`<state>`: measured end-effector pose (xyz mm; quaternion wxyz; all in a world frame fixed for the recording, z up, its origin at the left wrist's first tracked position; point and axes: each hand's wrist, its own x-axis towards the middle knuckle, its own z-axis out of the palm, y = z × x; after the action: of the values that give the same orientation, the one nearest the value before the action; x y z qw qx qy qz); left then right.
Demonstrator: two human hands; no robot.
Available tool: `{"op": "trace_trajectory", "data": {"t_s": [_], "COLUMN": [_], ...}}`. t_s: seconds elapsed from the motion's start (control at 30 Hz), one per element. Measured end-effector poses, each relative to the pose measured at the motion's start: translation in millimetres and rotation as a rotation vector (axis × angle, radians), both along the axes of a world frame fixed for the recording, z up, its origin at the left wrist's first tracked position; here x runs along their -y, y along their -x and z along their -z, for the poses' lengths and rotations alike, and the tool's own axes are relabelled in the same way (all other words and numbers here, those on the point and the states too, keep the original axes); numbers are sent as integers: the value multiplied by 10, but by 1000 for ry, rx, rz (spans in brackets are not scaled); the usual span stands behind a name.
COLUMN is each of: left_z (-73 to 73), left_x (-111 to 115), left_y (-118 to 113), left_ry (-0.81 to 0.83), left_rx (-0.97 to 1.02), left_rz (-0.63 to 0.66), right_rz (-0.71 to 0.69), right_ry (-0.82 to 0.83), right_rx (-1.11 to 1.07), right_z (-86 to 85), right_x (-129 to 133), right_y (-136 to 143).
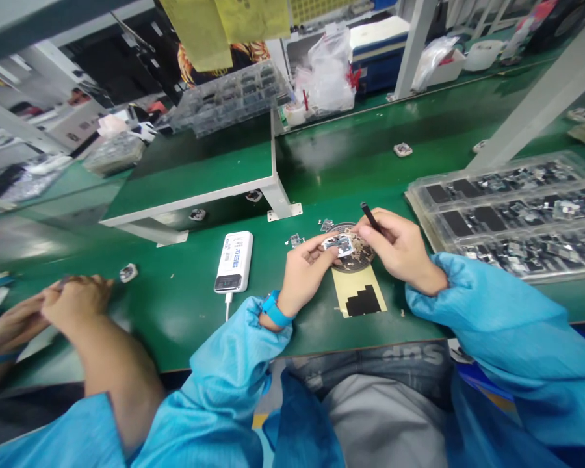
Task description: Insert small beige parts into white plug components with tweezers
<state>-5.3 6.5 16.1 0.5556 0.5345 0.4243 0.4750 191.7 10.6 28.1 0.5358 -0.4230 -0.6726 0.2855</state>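
Note:
My left hand [308,268] is closed on a small white-rimmed device housing [338,246] with electronic parts showing inside. Close on its right, my right hand [394,247] grips a slim black stick-like tool [369,214]; its working tip is hidden by the fingers. Beneath both hands lies a round patterned mat [353,265]. A yellow sheet with black stickers [363,302] sticks out from under the mat's near edge. Small loose electronic parts [296,240] lie on the green table just beyond my left hand.
A white power bank [234,261] with a cable lies to the left. Clear compartment trays [497,208] full of parts stand at right. A low green shelf [199,169] rises behind. At far left, a co-worker's hands [75,302] work beside another small housing [128,272].

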Motion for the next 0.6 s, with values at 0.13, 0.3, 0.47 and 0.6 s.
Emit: {"op": "trace_trajectory", "data": {"t_s": [0.13, 0.3, 0.47, 0.6], "left_z": [2, 19, 19, 18], "left_x": [-36, -58, -56, -36], "left_y": [8, 2, 6, -4], "left_ry": [74, 121, 98, 68], "left_rx": [84, 162, 167, 123], "left_rz": [-23, -15, 2, 13], "right_rz": [114, 138, 24, 41], "right_ry": [-173, -289, -322, -303], "right_rx": [0, -33, 78, 157], "right_z": [-103, -68, -24, -27], "right_x": [77, 118, 73, 64], "right_y": [-51, -109, -113, -107]}}
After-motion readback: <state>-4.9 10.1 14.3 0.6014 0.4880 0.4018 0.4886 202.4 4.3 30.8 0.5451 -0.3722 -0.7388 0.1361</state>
